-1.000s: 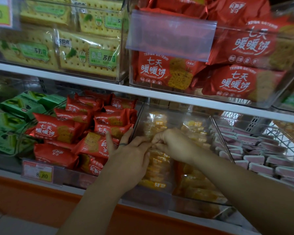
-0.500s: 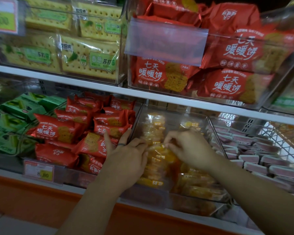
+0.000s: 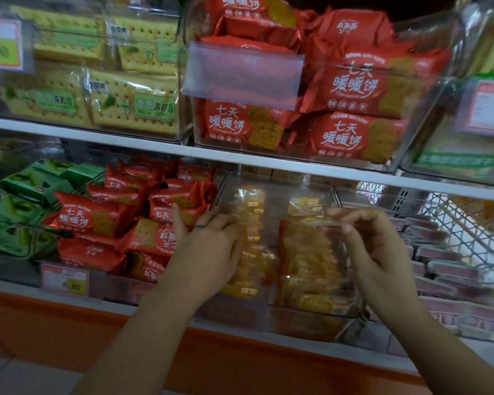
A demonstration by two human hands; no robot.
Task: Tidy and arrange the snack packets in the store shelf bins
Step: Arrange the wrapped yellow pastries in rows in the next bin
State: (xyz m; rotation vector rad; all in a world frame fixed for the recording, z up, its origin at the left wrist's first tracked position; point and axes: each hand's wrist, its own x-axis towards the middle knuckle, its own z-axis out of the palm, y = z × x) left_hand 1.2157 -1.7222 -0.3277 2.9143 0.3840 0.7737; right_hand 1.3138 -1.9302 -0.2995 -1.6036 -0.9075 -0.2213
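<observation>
Head view: yellow packet (image 3: 305,243) in right fingers (image 3: 354,235), red packets (image 3: 97,218) beside bin (image 3: 280,181).

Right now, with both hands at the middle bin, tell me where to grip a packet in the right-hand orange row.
Pinch the clear top seal of an orange packet, coming from above. The packets stand on edge, packed face to face, leaving only upper edges free; the front wall of the bin blocks a low approach. The right hand seems to pinch one such edge.

Two hands (image 3: 208,252); two shelves (image 3: 268,162); three printed price tags (image 3: 64,282); one pinched clear packet (image 3: 317,220).
</observation>
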